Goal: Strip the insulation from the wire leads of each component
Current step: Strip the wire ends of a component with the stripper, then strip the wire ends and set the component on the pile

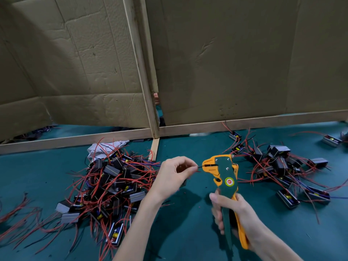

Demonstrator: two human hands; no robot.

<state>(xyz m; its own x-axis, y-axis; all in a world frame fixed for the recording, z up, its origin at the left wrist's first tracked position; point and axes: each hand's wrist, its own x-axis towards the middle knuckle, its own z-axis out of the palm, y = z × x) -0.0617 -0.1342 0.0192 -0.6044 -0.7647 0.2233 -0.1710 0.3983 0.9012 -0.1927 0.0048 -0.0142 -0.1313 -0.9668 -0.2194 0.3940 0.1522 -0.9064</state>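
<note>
Teal mat [188, 232]. Component heap [113, 185], red leads, left of left-hand fingers [188, 171]; white cloth [98, 149] behind it. Second heap [278, 166] right of, beyond right-hand fingers [217, 215].

Left hand [172, 177], right hand [238, 213]: both curled.

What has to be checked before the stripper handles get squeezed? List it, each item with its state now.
1. Tip of the wire lead reaches the slot of the wire stripper: ok.
2. The left hand pinches the lead just short of the tool's head: ok.
3. The right hand grips both handles: ok.
4. The left fingers stay outside the slot: ok, though close.
5. How far the lead sits inside the slot: cannot tell.
</note>
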